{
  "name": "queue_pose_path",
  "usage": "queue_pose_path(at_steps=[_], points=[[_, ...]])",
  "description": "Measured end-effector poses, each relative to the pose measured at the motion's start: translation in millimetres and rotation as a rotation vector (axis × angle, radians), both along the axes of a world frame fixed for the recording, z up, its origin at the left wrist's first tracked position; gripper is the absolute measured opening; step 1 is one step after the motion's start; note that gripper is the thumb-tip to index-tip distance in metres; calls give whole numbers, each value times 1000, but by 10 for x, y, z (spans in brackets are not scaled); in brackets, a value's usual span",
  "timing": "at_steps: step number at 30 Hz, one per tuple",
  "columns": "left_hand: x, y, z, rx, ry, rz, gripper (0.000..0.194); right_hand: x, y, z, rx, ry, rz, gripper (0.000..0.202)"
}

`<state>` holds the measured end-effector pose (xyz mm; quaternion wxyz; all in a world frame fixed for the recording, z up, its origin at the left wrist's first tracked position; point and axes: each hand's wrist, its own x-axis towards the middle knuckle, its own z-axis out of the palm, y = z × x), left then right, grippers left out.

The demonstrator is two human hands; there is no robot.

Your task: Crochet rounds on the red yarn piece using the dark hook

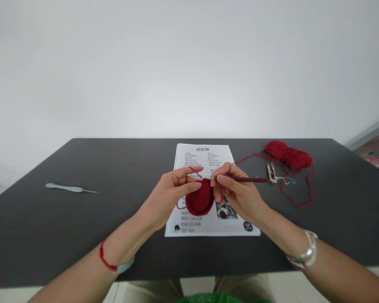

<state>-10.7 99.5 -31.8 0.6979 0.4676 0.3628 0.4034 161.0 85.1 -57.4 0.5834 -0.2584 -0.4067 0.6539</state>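
A dark red crochet piece [199,198], rounded at its lower edge, hangs between my two hands over a printed sheet. My left hand [173,187] pinches its upper left edge between thumb and fingers, with red yarn looped over the index finger. In my right hand [235,185] is a crochet hook [252,179] with a dark red handle, held like a pen. Its thin metal shaft points left and meets the top edge of the piece. The hook's tip is too small to make out at the stitches.
Printed pattern sheets [202,149] lie beneath my hands on the black table [129,160]. To the right are a red yarn skein [289,155], its trailing strand, small scissors [270,171] and a purple stitch marker [256,175]. A grey-handled crochet hook [66,188] lies left.
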Motion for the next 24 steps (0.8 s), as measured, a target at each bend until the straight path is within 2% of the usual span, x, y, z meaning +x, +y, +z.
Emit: queue_pose_path(at_steps=[5, 12, 24], points=[[-3, 3, -7, 4, 2, -35, 40, 3, -4, 7, -13, -8, -7, 22], [14, -14, 16, 42, 24, 44, 39, 1, -2, 6, -23, -8, 10, 21], [12, -13, 4, 67, 45, 58, 41, 0, -9, 2, -46, -16, 11, 20]])
